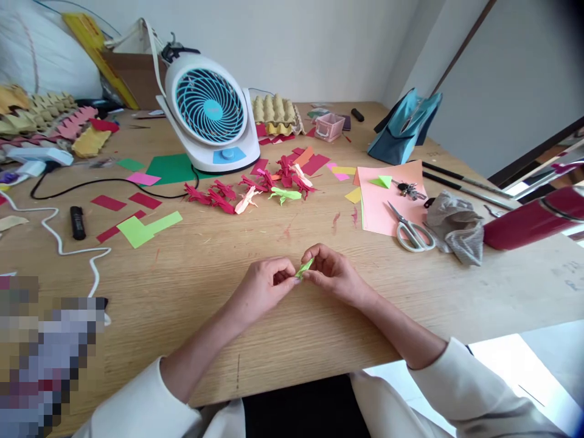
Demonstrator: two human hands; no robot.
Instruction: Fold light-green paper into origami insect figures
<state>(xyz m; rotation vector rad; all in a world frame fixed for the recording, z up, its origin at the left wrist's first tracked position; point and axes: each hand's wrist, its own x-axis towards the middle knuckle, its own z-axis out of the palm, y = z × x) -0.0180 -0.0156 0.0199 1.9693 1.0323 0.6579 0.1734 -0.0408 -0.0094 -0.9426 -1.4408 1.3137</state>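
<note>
Here we are at the near worktop (205,334) — the left hand (265,281) and the right hand (335,277) come together, fingers of both pinching a small green paper piece (305,266) between them, narrow and seemingly partway folded. Beyond it sits a cluster of folded figures (222,190), mostly red, apparently done, with one green figure (285,194) at its near edge. Off left, red strips (108,202) and a green offcut (137,231) lie flat — unfolded paper remains.
</note>
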